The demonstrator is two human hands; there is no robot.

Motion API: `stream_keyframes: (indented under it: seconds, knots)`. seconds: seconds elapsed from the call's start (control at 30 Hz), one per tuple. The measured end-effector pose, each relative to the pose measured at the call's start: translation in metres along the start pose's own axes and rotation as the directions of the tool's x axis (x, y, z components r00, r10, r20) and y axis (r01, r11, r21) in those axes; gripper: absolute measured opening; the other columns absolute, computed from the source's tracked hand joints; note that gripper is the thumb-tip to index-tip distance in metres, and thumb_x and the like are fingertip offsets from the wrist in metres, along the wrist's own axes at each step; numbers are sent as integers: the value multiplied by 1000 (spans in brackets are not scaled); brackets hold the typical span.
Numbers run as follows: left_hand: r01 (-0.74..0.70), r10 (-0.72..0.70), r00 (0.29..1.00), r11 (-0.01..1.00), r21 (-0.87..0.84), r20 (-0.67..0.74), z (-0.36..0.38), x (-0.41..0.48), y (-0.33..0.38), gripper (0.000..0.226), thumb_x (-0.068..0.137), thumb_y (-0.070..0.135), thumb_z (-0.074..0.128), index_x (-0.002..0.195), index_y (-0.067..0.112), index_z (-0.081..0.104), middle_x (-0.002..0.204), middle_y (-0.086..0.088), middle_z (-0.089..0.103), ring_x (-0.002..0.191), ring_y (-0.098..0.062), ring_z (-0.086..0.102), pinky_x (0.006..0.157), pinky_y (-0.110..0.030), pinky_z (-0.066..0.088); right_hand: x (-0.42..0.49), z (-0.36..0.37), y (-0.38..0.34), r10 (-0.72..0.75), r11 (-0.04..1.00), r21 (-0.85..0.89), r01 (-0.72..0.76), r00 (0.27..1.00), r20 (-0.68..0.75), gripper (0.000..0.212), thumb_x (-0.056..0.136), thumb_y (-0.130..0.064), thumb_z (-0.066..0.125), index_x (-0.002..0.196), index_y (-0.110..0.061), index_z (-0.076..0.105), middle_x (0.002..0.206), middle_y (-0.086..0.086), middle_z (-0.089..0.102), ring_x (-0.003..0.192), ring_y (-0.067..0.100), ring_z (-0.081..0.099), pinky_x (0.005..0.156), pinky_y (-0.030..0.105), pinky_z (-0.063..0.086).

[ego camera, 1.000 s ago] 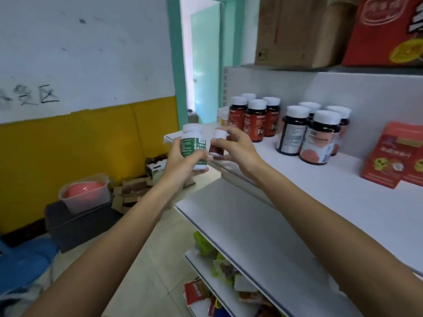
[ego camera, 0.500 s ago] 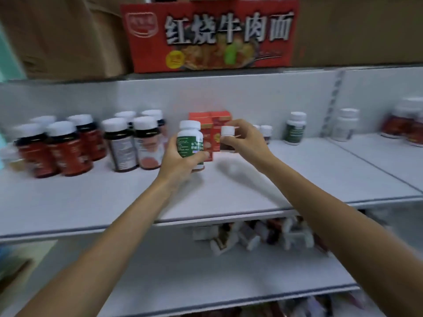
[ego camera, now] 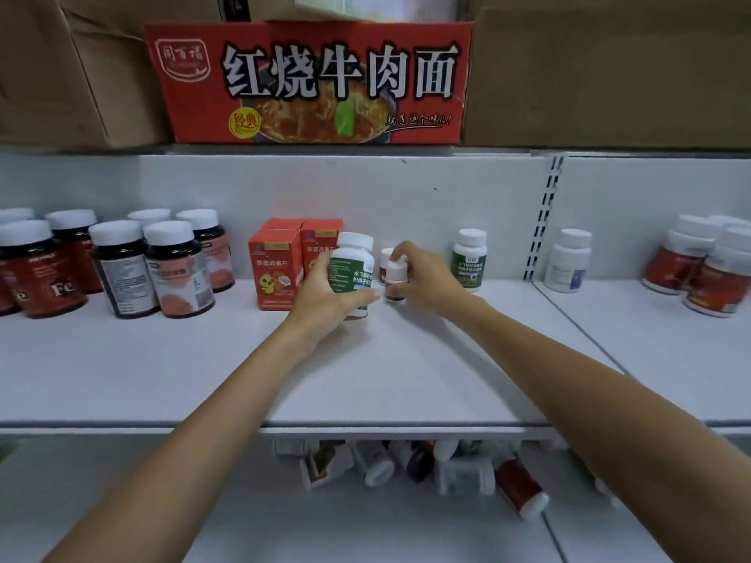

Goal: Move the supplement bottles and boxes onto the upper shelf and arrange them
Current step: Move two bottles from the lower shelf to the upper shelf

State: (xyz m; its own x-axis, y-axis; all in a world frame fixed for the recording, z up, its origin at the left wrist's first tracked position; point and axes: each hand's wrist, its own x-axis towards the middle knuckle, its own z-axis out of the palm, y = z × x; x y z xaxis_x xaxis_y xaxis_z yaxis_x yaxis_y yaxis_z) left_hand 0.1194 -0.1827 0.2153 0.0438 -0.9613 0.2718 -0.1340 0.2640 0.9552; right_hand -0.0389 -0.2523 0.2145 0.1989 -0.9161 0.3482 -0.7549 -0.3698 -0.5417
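Boxes [ego camera: 273, 274] just behind green-labelled bottle [ego camera: 352, 274]; small bottle [ego camera: 396, 278] beside

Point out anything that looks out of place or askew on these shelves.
On the lower shelf, bottles and boxes lie tumbled on their sides in a heap, one red bottle angled toward the front. The rows on the upper shelf stand upright.

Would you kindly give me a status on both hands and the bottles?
Left hand grips green-label bottle. Right hand pinches small brown bottle by its cap. Both low at upper shelf, contact unclear. Red boxes close behind green-label bottle.
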Motion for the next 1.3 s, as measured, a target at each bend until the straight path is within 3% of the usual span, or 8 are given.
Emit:
stream_keyframes:
  seconds: [0.13, 0.23, 0.33, 0.47, 0.63, 0.8, 1.0, 1.3]
  knots:
    - [6, -2, 995, 999, 49, -96, 16, -3, 0, 41, 74, 8, 74, 111, 12, 56, 83, 3, 60, 72, -8, 58, 63, -20, 51, -3, -2, 5, -132, 980, -163, 111, 983, -124, 50, 79, -26, 71, 124, -13, 54, 117, 12, 54, 112, 27, 47, 87, 34, 38]
    - [6, 1, 992, 998, 62, -125, 32, -4, 5, 39, 72, 9, 76, 106, 13, 57, 83, 4, 63, 73, -8, 60, 61, -17, 52, -15, -24, -1, -110, 985, 102, 143, 955, -276, 38, 87, -36, 63, 119, -15, 59, 105, 3, 57, 94, 17, 53, 76, 24, 39]
    - [10, -8, 999, 999, 41, -45, 62, -4, 12, 34, 68, 10, 79, 97, 15, 61, 86, -4, 66, 75, -14, 64, 67, -30, 57, -30, -50, -2, -21, 830, 556, 46, 998, -51, 32, 89, -40, 59, 110, -16, 61, 99, 1, 64, 88, 13, 60, 66, 17, 45]
    - [-78, 77, 997, 982, 171, 8, 110, -4, 24, 25, 60, 31, 73, 82, 26, 63, 77, 3, 66, 74, -14, 67, 73, -34, 58, -46, -80, 19, -93, 787, 617, 6, 990, 109, 32, 82, -24, 71, 108, -10, 57, 89, -2, 62, 79, 8, 61, 62, 17, 47]
    - [-176, 96, 974, 891, 419, 206, 152, -10, 21, 53, 77, 37, 71, 121, 21, 47, 109, 3, 62, 101, -16, 59, 88, -32, 49, -51, -119, 70, -23, 812, 584, 5, 999, 24, 27, 83, -19, 70, 105, -10, 59, 87, -1, 61, 81, 12, 60, 67, 26, 51]
    - [-387, -19, 902, 409, 826, 431, 166, -19, 7, 56, 89, 54, 45, 133, 20, 43, 133, -8, 43, 121, -26, 36, 100, -38, 32, -52, -126, 105, 81, 952, 304, -27, 983, -167, 45, 77, -26, 75, 114, -18, 51, 94, -3, 54, 83, 9, 54, 65, 16, 45]
    - [-391, -22, 899, 405, 826, 437, 165, -21, 9, 54, 91, 54, 43, 134, 22, 43, 135, -6, 41, 124, -24, 33, 103, -37, 30, -39, -120, 113, 29, 997, 69, -34, 997, 69, 65, 78, -13, 66, 134, -18, 34, 110, 7, 52, 97, 24, 52, 85, 33, 45]
    - [-380, 6, 902, 483, 789, 431, 162, -22, 5, 49, 90, 50, 47, 131, 21, 47, 135, -1, 43, 126, -20, 33, 103, -33, 28, -10, -94, 123, 78, 994, -62, -88, 986, -147, 69, 78, -18, 69, 136, -12, 31, 120, 17, 49, 107, 33, 49, 85, 34, 39]
